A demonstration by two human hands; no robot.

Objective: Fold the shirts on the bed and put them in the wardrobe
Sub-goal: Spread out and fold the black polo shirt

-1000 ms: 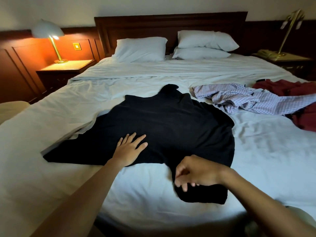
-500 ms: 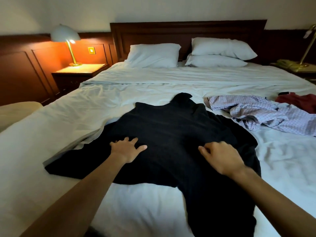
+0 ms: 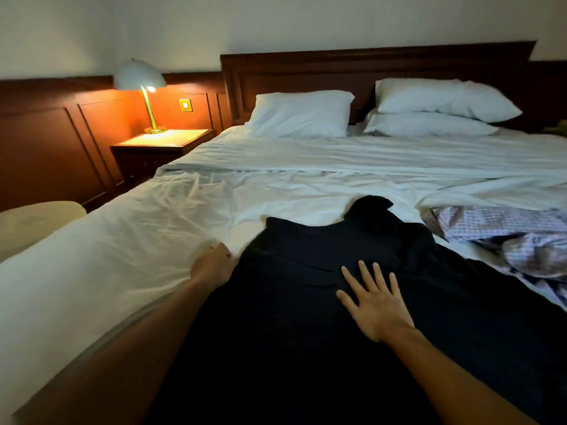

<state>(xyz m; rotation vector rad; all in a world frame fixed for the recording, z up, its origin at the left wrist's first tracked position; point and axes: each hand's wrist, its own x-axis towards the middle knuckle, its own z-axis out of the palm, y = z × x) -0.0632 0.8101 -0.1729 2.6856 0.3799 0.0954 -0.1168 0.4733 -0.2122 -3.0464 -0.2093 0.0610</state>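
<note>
- Black shirt (image 3: 306, 302) lies spread on the bed (image 3: 122, 256), collar (image 3: 371, 207) toward the headboard. The hem is toward you and runs off the bottom of the view. It's too dark to tell whether the front or back is up.
- Your right hand (image 3: 374, 305) is palm down on the chest area. Its fingers (image 3: 365, 276) are straight and spread, pinching nothing. My read: it's an anchor, so the cloth doesn't slide on the sheet while the other side is worked.
- Your left hand (image 3: 213, 265) is at the shirt's left edge, below the shoulder, touching the cloth or just beside it. Its knuckles are up and its fingers are curled under, out of sight. I can't tell whether they pinch the edge or only push it.
- No sleeve lies out on the sheet to the left. It's probably turned in, which would explain the left hand's position on that side seam.
- The right shoulder looks bunched, so that side probably needs squaring next.
- Checked shirt (image 3: 503, 228) is crumpled just beside the black shirt's right shoulder, unfolded. It's likely next in the queue.
- The wardrobe isn't in view.
- Progress: early. The first shirt is mid-fold and nothing looks ready to carry.
- Risk: the mattress is soft and the sheet wrinkled, so the fold line can drift. Lift the right palm only once the left side lies flat.
- Watch the checked shirt too, since a wide right-side fold could drag it along.
</note>
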